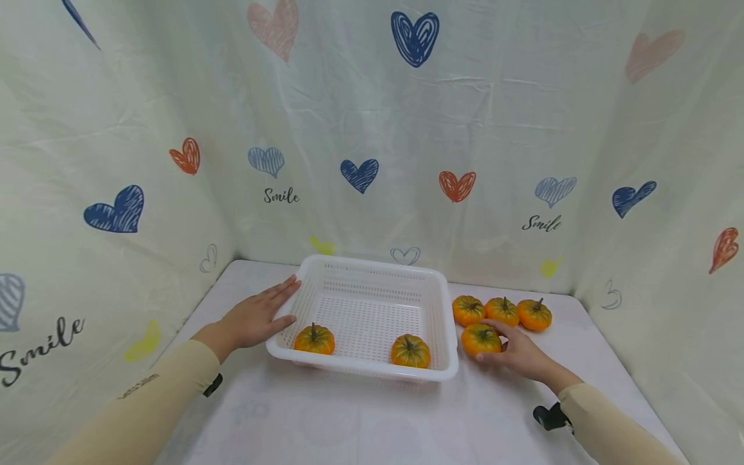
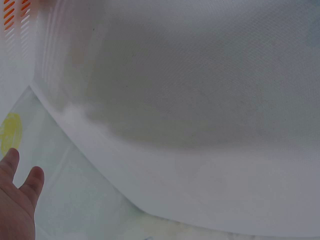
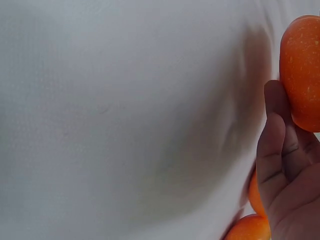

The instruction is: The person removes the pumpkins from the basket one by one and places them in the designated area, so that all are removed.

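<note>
Pumpkin (image 1: 481,340) is gripped by the right hand (image 1: 522,355) just right of the white basket (image 1: 360,365), its stem pointed upward, its broad axis level. The basket's long axis is set roughly left to right; its left rim is touched by the left hand (image 1: 256,320), fingers straight. Two pumpkins (image 1: 314,340) are contained inside; three others (image 1: 502,312) are lined behind the gripped one.
</note>
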`<act>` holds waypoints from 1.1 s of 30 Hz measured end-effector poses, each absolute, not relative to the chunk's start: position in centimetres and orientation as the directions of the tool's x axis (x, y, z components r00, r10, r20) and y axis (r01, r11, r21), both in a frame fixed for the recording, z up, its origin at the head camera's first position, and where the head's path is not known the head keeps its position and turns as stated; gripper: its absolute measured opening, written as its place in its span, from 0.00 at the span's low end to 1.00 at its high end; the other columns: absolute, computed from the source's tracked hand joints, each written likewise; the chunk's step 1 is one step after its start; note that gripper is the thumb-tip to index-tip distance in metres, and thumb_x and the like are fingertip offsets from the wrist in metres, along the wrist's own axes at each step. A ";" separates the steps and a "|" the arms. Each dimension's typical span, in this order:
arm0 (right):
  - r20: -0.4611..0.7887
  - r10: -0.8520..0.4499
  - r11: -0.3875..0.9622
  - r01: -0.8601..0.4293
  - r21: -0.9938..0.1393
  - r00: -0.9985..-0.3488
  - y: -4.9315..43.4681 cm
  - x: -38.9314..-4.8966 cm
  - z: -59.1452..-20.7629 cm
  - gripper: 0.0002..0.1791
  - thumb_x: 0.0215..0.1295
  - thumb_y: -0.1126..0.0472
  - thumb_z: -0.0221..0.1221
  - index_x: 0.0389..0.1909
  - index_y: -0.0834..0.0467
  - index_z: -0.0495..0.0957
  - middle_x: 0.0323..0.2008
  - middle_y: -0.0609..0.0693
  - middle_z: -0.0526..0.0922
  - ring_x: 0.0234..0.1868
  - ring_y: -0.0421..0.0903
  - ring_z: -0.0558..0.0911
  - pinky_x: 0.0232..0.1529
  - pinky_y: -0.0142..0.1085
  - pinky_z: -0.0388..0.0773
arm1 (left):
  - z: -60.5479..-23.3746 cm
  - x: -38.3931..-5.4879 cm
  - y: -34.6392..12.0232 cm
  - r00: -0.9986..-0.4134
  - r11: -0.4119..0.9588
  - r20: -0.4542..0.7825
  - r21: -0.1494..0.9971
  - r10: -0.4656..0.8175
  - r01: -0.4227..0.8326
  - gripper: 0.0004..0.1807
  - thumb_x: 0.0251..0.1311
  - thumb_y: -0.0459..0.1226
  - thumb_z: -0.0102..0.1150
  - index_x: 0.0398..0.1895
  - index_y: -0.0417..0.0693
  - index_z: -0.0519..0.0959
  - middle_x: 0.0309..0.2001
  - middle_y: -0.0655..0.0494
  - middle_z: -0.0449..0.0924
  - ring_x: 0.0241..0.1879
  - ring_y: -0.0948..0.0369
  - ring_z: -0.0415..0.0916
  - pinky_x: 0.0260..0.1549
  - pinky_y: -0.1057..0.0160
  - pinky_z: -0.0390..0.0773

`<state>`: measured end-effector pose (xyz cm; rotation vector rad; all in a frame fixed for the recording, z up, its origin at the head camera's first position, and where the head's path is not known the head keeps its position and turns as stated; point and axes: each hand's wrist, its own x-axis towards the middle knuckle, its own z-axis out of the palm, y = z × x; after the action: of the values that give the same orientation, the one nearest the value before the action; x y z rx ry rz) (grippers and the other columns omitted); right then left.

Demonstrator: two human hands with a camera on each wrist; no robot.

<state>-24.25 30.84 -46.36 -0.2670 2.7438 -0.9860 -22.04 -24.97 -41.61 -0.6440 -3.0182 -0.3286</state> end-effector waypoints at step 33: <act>-0.156 -0.189 0.794 -0.057 -0.606 -0.970 31.1 -24.9 -47.7 0.56 0.50 0.33 0.70 0.74 0.58 0.61 0.66 0.71 0.66 0.58 0.66 0.72 0.55 0.68 0.70 | -41.2 -21.8 -24.8 -0.914 0.891 0.073 0.202 0.400 0.406 0.39 0.73 0.53 0.48 0.79 0.45 0.52 0.79 0.47 0.47 0.74 0.45 0.52 0.67 0.40 0.60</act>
<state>-24.85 31.15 -47.75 -0.1923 2.7750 -0.9270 -21.79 -24.82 -41.18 -0.6448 -3.0266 -0.3327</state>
